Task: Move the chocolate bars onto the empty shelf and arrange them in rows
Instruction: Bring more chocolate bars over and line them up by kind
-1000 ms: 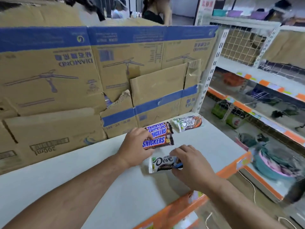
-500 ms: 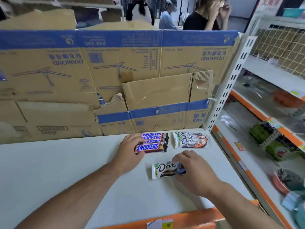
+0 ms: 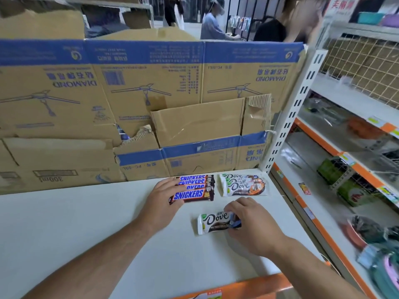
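Fingers (image 3: 234, 207) of right hand (image 3: 254, 227) pinch Dove bar (image 3: 213, 223) by its end; left hand (image 3: 164, 199) rests flat on Snickers stack (image 3: 194, 194); risk: careless shove skews stack, wrecks row

The left and front parts of the white shelf (image 3: 64, 234) are open to a hand. Cardboard boxes (image 3: 151, 93) close the back, a slotted post (image 3: 287, 126) stands at the right corner, and chocolate bars (image 3: 194, 194) lie near it.
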A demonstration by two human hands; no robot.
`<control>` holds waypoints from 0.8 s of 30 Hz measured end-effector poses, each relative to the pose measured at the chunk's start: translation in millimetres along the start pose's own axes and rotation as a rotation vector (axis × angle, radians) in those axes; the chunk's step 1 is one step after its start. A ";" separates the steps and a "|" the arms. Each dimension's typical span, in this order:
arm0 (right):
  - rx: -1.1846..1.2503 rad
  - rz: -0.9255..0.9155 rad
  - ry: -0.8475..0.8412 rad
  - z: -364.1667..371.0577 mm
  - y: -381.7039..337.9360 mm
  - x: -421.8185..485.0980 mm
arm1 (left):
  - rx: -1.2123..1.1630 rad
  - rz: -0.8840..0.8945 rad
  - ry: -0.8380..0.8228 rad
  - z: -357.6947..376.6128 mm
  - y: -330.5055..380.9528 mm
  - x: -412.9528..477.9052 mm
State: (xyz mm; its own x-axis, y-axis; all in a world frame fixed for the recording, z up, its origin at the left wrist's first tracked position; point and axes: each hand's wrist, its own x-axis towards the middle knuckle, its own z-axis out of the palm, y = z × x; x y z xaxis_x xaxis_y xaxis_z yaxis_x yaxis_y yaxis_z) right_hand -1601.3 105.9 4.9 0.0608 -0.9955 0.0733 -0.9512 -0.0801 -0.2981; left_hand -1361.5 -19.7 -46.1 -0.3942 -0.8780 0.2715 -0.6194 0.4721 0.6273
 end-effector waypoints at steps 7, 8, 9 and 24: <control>-0.018 0.035 0.017 11.5 -4.4 5.7 | 0.007 0.047 0.018 4.6 -9.2 2.9; -0.016 0.042 0.024 13.0 -4.9 4.9 | 0.013 0.049 0.020 4.8 -9.0 2.2; -0.013 0.048 0.033 13.8 -4.7 3.8 | 0.018 0.051 0.017 5.2 -8.4 1.2; 0.017 0.096 0.043 -7.1 69.9 18.7 | 0.133 0.239 0.022 57.9 60.5 -30.7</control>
State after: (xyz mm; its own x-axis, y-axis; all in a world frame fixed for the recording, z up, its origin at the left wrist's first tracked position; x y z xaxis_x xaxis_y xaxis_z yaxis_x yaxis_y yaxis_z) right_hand -1668.9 82.1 -7.9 -0.0437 -0.9955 0.0845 -0.9466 0.0142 -0.3222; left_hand -1426.2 40.5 -58.7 -0.5259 -0.7415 0.4167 -0.5953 0.6708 0.4423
